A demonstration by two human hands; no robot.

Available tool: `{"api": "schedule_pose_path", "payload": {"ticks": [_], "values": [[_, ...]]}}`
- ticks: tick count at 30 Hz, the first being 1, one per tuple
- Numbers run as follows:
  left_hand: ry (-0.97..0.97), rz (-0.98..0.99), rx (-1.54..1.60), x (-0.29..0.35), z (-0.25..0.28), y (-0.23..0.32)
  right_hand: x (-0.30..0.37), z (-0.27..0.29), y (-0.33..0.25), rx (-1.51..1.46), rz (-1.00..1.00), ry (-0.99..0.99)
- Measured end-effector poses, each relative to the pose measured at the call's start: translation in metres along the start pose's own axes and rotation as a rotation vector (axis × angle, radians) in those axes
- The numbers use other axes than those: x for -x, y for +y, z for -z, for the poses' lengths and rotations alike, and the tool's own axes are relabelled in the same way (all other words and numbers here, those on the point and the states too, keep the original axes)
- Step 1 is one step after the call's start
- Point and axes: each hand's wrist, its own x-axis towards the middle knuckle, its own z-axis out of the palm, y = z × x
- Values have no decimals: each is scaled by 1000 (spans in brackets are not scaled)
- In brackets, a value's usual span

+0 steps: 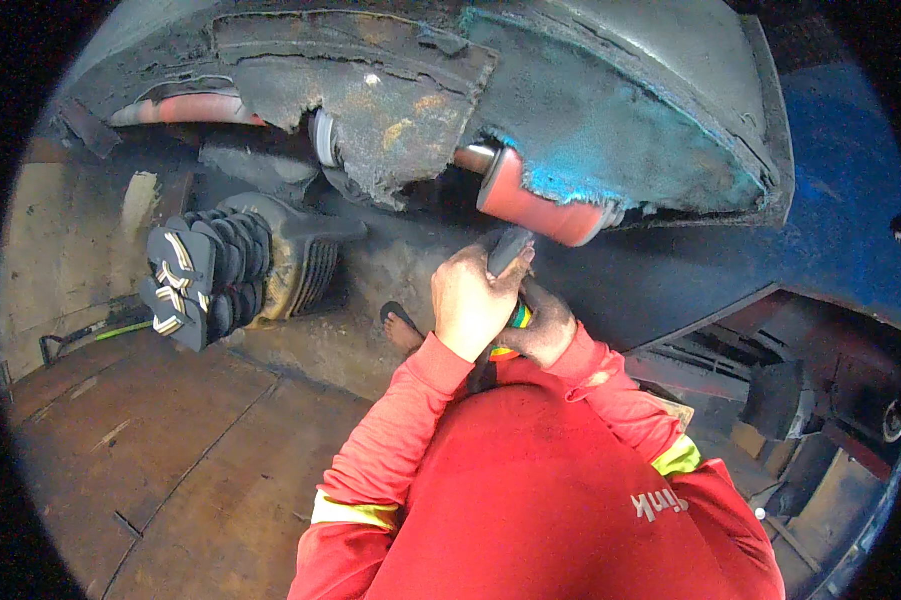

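Left hand wrapped tight round the dark handle of a tool, right hand clamped on the same grip just below, at 4 o'clock of the left. Red roller at the tool's head, at 1 o'clock of the hands, pressed up against the rough teal-stained hull. Stacked sandals well apart at 9 o'clock, above the wooden floor.

Your single head-worn fisheye view looks steeply down and forward, close over your red sleeves, toward the curved dark metal body just ahead.
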Motion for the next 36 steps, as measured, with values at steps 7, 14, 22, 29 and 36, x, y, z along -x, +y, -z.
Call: {"api": "schedule_pose_path", "payload": {"ticks": [7,14,22,29,36], "values": [[39,-54,242,5,1,-8,4,1,-6,-76,72,-25],[84,-123,182,1,15,-7,-7,-19,-8,-4,216,46],[-77,-298,-252,-7,30,-5,-2,-40,-1,-523,105,-11],[-123,-100,-197,-35,-9,-8,-31,-6,19,-284,-126,-144],[-149,-32,614,5,-20,-32,6,-2,9,322,204,174]]}}
